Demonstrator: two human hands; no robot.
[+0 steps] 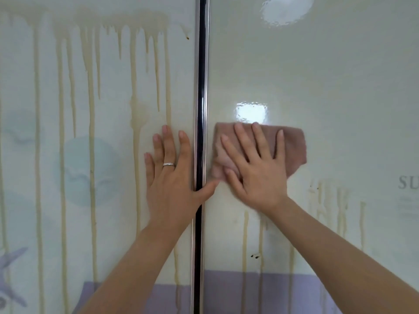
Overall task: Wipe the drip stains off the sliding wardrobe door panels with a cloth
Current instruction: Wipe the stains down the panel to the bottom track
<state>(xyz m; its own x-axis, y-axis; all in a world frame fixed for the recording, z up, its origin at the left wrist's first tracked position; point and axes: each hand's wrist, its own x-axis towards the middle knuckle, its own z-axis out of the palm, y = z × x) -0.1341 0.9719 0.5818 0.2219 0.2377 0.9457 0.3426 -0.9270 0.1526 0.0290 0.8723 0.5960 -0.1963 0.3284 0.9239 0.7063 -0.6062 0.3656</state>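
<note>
Two glossy pale wardrobe door panels fill the view, split by a dark vertical frame strip [200, 109]. The left panel [108, 91] carries many long tan drip stains [90, 109] running down from the top. On the right panel [328, 87] shorter drip stains [328, 205] show only in the lower part. My right hand [256, 168] presses a folded pink cloth [292, 148] flat against the right panel with fingers spread. With straight fingers, my left hand [170, 175], wearing a ring, lies flat on the left panel beside the strip; its thumb reaches across the strip.
Faint blue circle prints [88, 171] and a bird figure [11, 275] decorate the left panel. A lilac band [226, 288] runs along the bottom of both panels. Grey lettering [408, 183] sits at the right edge. Light reflections [251, 112] glare above the cloth.
</note>
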